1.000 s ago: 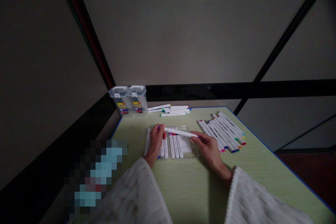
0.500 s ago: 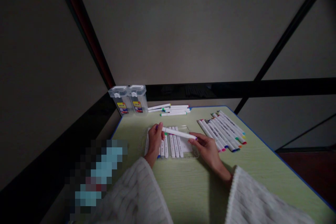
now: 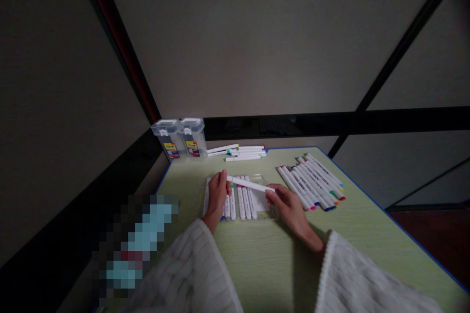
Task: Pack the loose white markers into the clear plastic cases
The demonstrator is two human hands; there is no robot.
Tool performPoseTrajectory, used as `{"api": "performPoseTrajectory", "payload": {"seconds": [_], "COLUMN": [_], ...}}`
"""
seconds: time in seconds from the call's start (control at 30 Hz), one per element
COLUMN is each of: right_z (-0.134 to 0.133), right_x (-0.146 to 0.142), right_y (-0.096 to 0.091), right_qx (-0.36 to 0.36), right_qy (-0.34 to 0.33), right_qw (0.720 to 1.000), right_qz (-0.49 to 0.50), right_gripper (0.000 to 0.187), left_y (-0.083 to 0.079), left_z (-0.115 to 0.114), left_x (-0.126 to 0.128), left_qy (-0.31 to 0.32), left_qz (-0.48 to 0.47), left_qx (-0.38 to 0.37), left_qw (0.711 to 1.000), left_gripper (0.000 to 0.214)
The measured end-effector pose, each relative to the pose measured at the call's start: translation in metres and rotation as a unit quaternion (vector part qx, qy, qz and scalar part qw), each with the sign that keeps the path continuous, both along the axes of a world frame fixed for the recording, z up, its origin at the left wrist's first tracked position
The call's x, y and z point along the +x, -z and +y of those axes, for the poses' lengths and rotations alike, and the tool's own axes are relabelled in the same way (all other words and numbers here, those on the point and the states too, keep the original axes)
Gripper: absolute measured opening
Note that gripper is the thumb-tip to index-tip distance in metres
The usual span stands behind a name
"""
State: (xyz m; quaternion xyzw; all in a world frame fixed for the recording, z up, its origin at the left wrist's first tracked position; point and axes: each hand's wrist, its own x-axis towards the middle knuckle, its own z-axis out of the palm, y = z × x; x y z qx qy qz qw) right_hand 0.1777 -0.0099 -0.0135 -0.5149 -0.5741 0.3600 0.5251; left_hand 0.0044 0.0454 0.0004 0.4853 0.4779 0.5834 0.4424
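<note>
A white marker (image 3: 251, 184) is held slantwise between my two hands, with a bit of purple at its right end. My left hand (image 3: 218, 198) is closed on its left end, and my right hand (image 3: 288, 208) pinches the right end between thumb and fingers. Beneath the marker lies a clear plastic case (image 3: 265, 214) on the table. Several white markers (image 3: 244, 205) rest side by side in that case, some with green or purple ends. The left hand covers part of the case and of the markers at its left.
Two lidded clear boxes (image 3: 193, 138) with yellow labels stand at the back left of the table (image 3: 264, 264). Beside them lies a loose pile of white markers (image 3: 245, 152). A row of colour-tipped markers (image 3: 312, 181) is on the right. A wall (image 3: 257, 49) rises behind.
My right fingers have shifted slightly along the marker's right end, covering more of the purple. The marker stays in both hands, and the other things stay in place.
</note>
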Motion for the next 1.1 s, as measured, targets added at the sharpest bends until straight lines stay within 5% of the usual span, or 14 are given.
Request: {"api": "performPoseTrajectory", "payload": {"seconds": [1.1], "right_z": [-0.001], "right_x": [0.0045], "right_y": [-0.0065], "right_qx": [0.009], "right_qy": [0.042], "right_qw": [0.999], "right_qz": [-0.018], "right_gripper": [0.031], "left_y": [0.0073], "left_z": [0.0068], "left_x": [-0.0008], "left_qy": [0.091], "left_qz": [-0.035], "left_qx": [0.024], "left_qw": [0.995], "left_gripper": [0.029]}}
